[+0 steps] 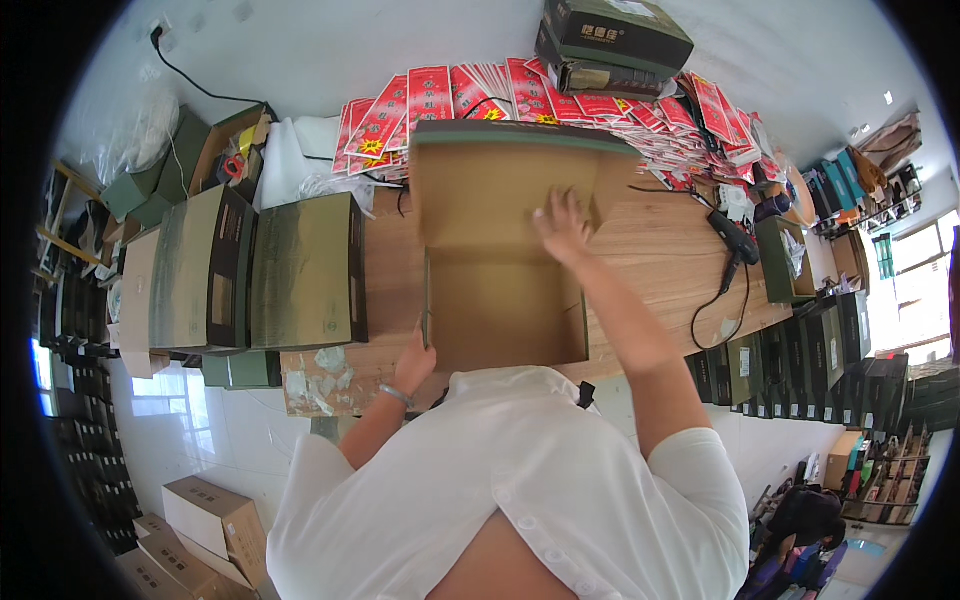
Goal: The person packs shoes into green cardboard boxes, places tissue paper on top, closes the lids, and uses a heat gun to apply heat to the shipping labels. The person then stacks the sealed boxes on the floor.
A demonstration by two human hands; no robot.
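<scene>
An empty cardboard box (508,315), brown inside with a dark green outside, lies in front of me on the wooden table. Its hinged lid (480,200) is raised and tilts back toward the far side. My left hand (414,362) grips the box at its near left wall, the fingers partly hidden. Inside the lid, toward its right, my right hand (566,226) is spread with fingers apart, at or just over the brown inner face; whether it touches cannot be told.
Red printed packets (430,105) are heaped along the wall, with dark boxes (615,45) behind them. Two closed green boxes (308,270) stand left. A black heat gun (733,238) and its cord lie right. More boxes (820,350) line the right side beyond the table (650,230).
</scene>
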